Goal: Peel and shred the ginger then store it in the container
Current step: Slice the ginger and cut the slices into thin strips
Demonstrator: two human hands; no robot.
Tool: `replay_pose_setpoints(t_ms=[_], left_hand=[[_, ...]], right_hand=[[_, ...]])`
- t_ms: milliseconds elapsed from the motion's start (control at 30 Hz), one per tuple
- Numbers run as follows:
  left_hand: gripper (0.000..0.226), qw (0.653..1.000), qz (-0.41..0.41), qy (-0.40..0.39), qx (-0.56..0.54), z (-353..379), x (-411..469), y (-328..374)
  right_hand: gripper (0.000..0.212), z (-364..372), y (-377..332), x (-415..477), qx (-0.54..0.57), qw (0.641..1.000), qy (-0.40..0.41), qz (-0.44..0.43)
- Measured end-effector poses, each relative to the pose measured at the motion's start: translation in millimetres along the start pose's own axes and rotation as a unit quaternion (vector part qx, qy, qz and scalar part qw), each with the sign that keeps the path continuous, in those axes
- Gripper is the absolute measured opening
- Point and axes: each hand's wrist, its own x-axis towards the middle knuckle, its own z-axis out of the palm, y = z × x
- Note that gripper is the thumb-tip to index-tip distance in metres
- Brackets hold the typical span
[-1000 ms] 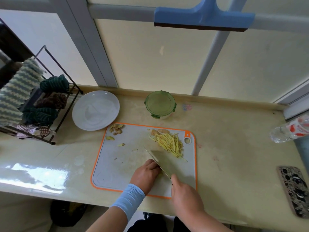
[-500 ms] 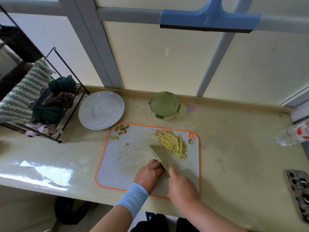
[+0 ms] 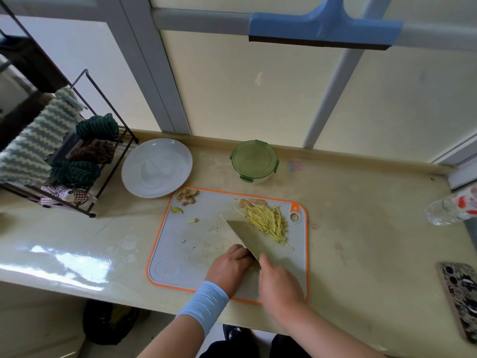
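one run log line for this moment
step: shredding | right hand: grips knife | left hand: curled beside knife, on board | ginger shreds: piled on board | container: lid on

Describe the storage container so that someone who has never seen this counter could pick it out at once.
Start at the orange-rimmed cutting board in the middle of the counter. Just beyond its far edge, near the wall, stands the container. Unlike the flat white plate to its left, it is a round tub with a green clip-on lid.
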Motion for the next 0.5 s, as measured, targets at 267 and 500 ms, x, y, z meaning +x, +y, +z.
replay_pose_setpoints(t_ms=[267,500], left_hand=[[0.026,1.000,-0.003,-0.009,-0.009,2.7,-0.5,-2.7],[0.035,1.000,0.005,0.001,-0.012,0.6,-1.6,-0.6]], right_hand=[[0.034,3.2,17.4,-24.4,0.030,0.999,-0.013,0.000],[0.045,-2.8,-5.4,8.1,0.001,1.000,-0.016,0.001]])
